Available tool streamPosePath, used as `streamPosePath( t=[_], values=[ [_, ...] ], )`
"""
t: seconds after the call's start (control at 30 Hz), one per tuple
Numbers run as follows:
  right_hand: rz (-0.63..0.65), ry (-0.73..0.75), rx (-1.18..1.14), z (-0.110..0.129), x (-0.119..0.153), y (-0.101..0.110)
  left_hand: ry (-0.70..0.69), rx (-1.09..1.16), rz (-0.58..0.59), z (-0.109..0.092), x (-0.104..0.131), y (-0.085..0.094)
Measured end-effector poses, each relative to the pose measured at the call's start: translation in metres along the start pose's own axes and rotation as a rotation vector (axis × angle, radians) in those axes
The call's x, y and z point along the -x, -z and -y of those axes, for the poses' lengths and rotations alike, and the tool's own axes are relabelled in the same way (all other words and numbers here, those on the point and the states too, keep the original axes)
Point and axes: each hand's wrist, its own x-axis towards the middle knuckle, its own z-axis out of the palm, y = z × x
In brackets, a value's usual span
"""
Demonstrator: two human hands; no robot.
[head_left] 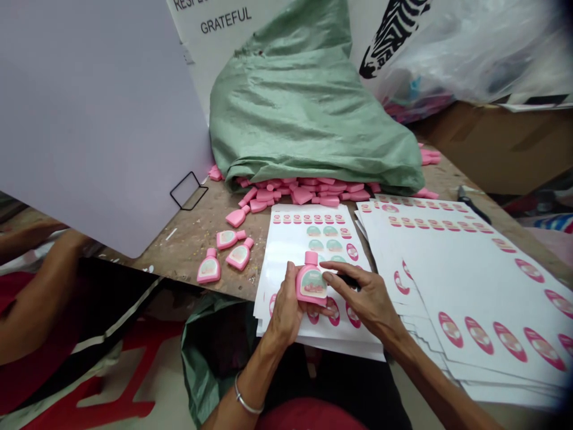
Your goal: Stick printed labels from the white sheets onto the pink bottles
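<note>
A person's left hand (286, 307) holds a small pink bottle (308, 278) upright above a stack of sticker sheets (293, 251), its grip pinching the bottle's sides. The bottle carries a pale green-and-cream label (314, 286). The right hand (369, 298) reaches in, thumb and forefinger at the label's right edge, its grip closed around a dark object (350, 280) that is mostly hidden. To the left on the wooden worktop (179, 239) lie three labelled bottles (209, 267) and one plain bottle (237, 216). Behind, more pink bottles (302, 194) spill from beneath a green sack (304, 113). A second stack of sheets (430, 269) lies at the right. Another person's arm (40, 292) shows at far left.
</note>
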Motion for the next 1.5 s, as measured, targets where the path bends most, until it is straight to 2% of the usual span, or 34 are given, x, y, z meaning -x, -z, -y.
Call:
streamPosePath(
  t=[0.33, 0.53, 1.0, 1.07, 1.13, 1.2, 1.27, 1.37, 1.43, 1.5],
  values=[
    [-0.025, -0.011, 0.0, -0.003, 0.001, -0.003, -0.013, 0.009, 0.019, -0.001, 0.0, -0.001],
    [-0.075, 0.025, 0.03, -0.001, 0.002, -0.004, -0.039, 0.013, 0.03, -0.003, 0.003, -0.002],
    [-0.09, 0.119, 0.111, -0.003, 0.002, -0.005, -0.078, -0.029, 0.116, -0.009, 0.009, -0.002],
    [-0.098, 0.182, 0.176, -0.007, 0.0, -0.002, -0.098, -0.076, 0.155, -0.009, 0.01, 0.0],
    [-0.159, 0.22, 0.32, -0.011, -0.002, 0.003, -0.093, -0.102, 0.182, -0.01, 0.01, 0.002],
    [-0.218, 0.177, 0.404, -0.012, -0.004, 0.005, -0.073, -0.098, 0.192, -0.01, 0.011, 0.002],
    [-0.158, 0.09, 0.315, -0.01, -0.005, 0.003, -0.038, -0.102, 0.219, -0.009, 0.012, 0.001],
    [0.087, 0.007, 0.09, -0.009, -0.01, -0.009, 0.011, -0.131, 0.281, -0.01, 0.018, 0.004],
    [0.144, -0.063, 0.027, -0.013, -0.021, -0.016, 0.032, -0.138, 0.291, -0.013, 0.021, 0.015],
    [0.147, -0.114, 0.043, -0.022, -0.041, -0.021, 0.014, -0.193, 0.195, -0.018, 0.022, 0.035]
  ],
)
